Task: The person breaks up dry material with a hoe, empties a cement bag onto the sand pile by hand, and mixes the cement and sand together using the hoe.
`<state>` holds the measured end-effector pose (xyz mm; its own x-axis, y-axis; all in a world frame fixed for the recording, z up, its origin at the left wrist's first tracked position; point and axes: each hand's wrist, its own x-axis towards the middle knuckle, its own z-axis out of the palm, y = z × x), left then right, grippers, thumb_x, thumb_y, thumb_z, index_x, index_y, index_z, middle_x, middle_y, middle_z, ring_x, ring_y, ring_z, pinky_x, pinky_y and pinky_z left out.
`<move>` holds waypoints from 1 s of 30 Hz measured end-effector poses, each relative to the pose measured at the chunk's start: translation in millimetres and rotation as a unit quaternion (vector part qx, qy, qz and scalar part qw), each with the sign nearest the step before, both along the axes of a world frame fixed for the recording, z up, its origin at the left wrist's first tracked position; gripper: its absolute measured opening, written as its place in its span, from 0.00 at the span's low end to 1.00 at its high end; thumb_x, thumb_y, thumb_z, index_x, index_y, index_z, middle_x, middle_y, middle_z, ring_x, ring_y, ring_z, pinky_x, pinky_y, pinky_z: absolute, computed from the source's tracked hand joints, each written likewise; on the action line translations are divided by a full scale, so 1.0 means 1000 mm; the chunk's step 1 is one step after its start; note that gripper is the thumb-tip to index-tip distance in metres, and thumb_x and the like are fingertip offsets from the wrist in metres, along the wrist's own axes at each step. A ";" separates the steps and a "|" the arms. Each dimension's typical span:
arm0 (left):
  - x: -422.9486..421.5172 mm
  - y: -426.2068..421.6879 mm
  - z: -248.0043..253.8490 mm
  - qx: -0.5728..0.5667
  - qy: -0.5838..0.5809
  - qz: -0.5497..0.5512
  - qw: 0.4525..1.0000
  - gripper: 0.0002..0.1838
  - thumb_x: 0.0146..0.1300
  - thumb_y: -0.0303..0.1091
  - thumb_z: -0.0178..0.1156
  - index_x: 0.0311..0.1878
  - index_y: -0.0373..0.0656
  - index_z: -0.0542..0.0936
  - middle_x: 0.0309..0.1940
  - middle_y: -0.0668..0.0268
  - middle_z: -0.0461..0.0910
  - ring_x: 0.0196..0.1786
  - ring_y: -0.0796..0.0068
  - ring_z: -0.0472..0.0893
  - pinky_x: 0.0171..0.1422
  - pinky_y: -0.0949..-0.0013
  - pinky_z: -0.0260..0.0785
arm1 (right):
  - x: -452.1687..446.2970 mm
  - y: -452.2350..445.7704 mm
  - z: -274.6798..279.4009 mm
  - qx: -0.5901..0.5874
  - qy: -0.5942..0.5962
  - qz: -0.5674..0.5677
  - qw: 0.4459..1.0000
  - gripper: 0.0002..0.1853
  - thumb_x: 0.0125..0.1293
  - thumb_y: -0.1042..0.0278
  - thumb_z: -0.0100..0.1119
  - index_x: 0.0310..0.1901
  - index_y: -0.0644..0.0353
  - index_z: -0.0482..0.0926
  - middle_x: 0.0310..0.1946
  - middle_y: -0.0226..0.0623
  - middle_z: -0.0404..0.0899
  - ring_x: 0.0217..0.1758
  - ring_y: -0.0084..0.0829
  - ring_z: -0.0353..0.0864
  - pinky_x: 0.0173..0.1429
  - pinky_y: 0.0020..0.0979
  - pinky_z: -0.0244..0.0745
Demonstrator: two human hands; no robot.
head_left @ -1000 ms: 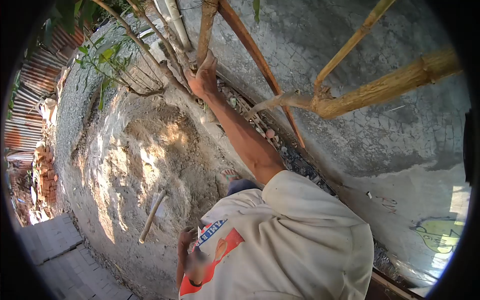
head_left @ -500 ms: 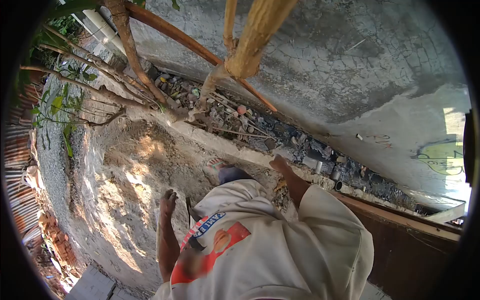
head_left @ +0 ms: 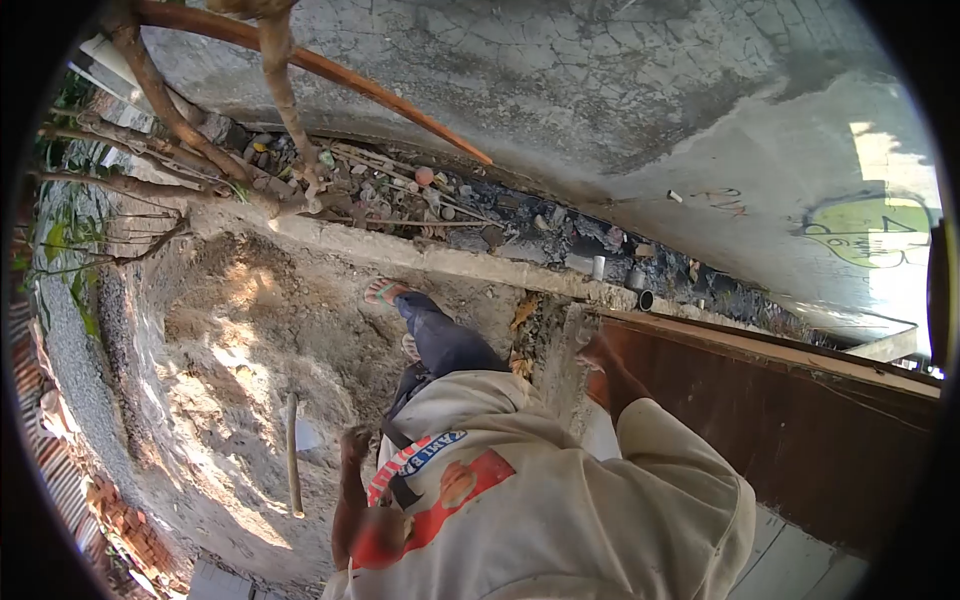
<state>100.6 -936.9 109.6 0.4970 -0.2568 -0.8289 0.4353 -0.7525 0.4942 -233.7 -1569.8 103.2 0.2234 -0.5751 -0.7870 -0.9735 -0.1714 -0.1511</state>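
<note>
Neither grip's closure can be told: left hand point(head_left: 355, 442) near the wooden stick point(head_left: 293, 455), right hand point(head_left: 594, 350) near the brown panel point(head_left: 740, 410); uneven soil point(head_left: 325, 350) could trip the foot point(head_left: 384, 290).

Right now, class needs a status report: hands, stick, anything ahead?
Left hand low, apart from stick. Right hand near brown board. Branches ahead, leftward.

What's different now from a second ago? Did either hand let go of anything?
The right hand let go of the tree branch and drew back rightward, near the brown board; whether it touches is unclear. The view swung right, so the branch now sits farther left in the picture. The left hand is still low beside the shirt, and the stick still lies on the ground.
</note>
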 end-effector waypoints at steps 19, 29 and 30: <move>0.155 -0.090 0.065 -0.059 -0.042 0.032 0.997 0.19 0.72 0.33 0.63 0.61 0.33 0.78 0.48 0.55 0.85 0.45 0.70 0.86 0.46 0.66 0.80 | 0.087 0.131 -0.037 0.169 -0.204 -0.088 0.960 0.16 0.67 0.76 0.61 0.56 0.71 0.81 0.38 0.51 0.87 0.37 0.38 0.90 0.39 0.39 0.87; 0.141 -0.062 0.032 -0.030 -0.011 -0.012 0.999 0.21 0.69 0.31 0.64 0.63 0.35 0.78 0.49 0.57 0.85 0.45 0.69 0.87 0.40 0.68 0.78 | 0.127 0.084 -0.018 0.072 -0.036 0.032 0.996 0.15 0.62 0.76 0.62 0.50 0.74 0.84 0.38 0.54 0.88 0.35 0.43 0.89 0.37 0.45 0.80; 0.134 -0.054 0.028 -0.031 0.006 0.016 0.999 0.21 0.69 0.31 0.64 0.63 0.36 0.78 0.49 0.57 0.85 0.44 0.68 0.87 0.38 0.68 0.76 | 0.125 0.082 -0.030 0.058 -0.042 0.054 0.996 0.13 0.59 0.75 0.63 0.45 0.71 0.83 0.34 0.50 0.86 0.34 0.41 0.87 0.36 0.44 0.78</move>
<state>234.7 -990.5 137.9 0.4965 -0.2922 -0.8174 0.4648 -0.7058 0.5346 -109.0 -1487.4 73.6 0.3470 -0.4501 -0.8228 -0.9335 -0.2507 -0.2565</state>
